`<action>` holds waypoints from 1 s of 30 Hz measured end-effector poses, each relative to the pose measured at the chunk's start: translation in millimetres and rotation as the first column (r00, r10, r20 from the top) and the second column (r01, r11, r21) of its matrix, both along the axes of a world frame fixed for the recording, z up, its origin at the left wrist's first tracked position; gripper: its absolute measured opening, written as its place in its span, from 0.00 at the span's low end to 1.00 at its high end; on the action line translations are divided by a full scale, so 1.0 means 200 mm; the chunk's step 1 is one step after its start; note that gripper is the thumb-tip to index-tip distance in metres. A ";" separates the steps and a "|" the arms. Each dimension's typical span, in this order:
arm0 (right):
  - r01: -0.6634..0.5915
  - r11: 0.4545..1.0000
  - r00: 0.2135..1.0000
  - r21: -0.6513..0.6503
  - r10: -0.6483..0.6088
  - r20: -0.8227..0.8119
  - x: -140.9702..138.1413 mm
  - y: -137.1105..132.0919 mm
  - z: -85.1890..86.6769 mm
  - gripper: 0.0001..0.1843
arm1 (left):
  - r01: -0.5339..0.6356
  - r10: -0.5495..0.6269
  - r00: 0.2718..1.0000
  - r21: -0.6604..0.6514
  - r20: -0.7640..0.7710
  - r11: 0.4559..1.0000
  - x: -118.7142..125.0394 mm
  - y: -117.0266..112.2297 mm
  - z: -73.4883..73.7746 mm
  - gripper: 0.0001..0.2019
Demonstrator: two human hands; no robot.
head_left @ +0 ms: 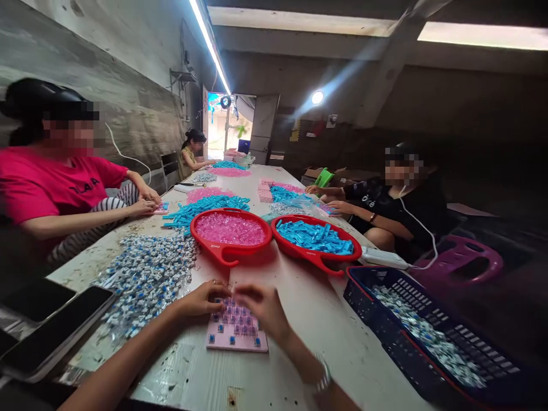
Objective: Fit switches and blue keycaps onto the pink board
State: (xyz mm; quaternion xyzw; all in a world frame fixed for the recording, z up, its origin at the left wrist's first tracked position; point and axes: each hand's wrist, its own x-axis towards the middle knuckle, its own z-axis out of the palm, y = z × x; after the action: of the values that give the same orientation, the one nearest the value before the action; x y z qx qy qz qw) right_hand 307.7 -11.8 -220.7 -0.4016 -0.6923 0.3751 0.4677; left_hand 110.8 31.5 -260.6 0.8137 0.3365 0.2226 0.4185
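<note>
A pink board (237, 346) lies flat on the table in front of me, set with several small blue-and-white switches and clear pink caps. My left hand (203, 301) wraps its curled fingers and thumb round the board's far left corner. There is a ring on one of its fingers. Over the far right part of the board is my right hand (268, 314), slightly blurred, with its fingers bent together. Whatever they pinch, if anything, is too small or hidden to name. A metal watch band (323, 374) circles my right wrist.
Loose switches (148, 274) spread left of the board. Beyond it stand a red basket of pink caps (231, 228) and a red basket of blue strips (314, 237). A dark blue basket (428, 319) holds switches at right; a phone (60, 331) lies left. Co-workers sit along both sides.
</note>
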 end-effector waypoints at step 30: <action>-0.141 0.990 0.738 0.017 0.094 0.668 -0.18 -0.12 -0.15 0.09 | 0.193 -0.190 0.981 -0.397 0.048 0.897 -0.11 -0.11 0.02 0.06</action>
State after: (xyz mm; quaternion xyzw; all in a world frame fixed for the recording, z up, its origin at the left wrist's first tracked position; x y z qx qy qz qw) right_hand 271.9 -36.1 -250.5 -0.4487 -0.8492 0.2132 0.1789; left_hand 89.2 9.5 -256.6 0.7392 0.2914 0.1103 0.5971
